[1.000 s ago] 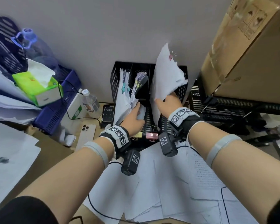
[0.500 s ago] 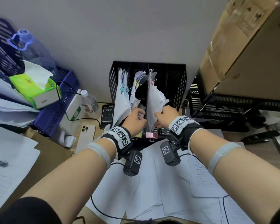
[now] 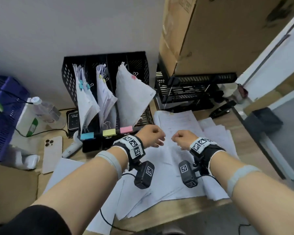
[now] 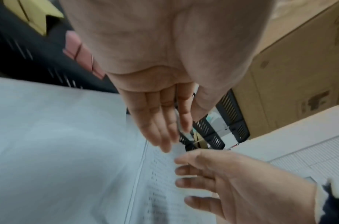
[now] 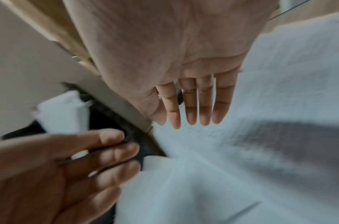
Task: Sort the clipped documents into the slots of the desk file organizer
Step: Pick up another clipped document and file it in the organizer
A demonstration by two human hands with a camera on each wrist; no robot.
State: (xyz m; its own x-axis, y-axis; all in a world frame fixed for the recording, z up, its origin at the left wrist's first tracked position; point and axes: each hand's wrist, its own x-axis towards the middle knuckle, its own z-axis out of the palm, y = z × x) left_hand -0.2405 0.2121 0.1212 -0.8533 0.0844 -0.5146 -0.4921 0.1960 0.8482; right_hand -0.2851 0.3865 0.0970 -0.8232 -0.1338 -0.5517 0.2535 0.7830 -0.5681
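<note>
The black mesh file organizer [image 3: 69, 77] stands against the wall. Three of its slots hold paper bundles: one with blue clips [image 3: 87, 104], one with yellow clips [image 3: 106, 100], and one with a pink clip [image 3: 133, 99] that leans right. Blue, yellow and pink tags mark the slot fronts. My left hand [image 3: 157, 140] and right hand [image 3: 176, 138] hover side by side in front of the organizer, above a clipped document [image 3: 178, 124] lying on the desk. In the wrist views the left hand [image 4: 163, 121] and the right hand [image 5: 193, 106] show relaxed fingers that hold nothing.
Loose sheets [image 3: 159, 184] cover the desk in front of me. A big cardboard box [image 3: 227, 31] sits on black trays [image 3: 185, 92] at the right, with a stapler [image 3: 221, 111] beside them. A phone [image 3: 52, 154], a water bottle [image 3: 44, 109] and a blue basket [image 3: 5, 116] lie left.
My right hand has let go of the pink-clipped bundle, which now stands in the third slot. Both hands have drawn back from the organizer to above the desk papers.
</note>
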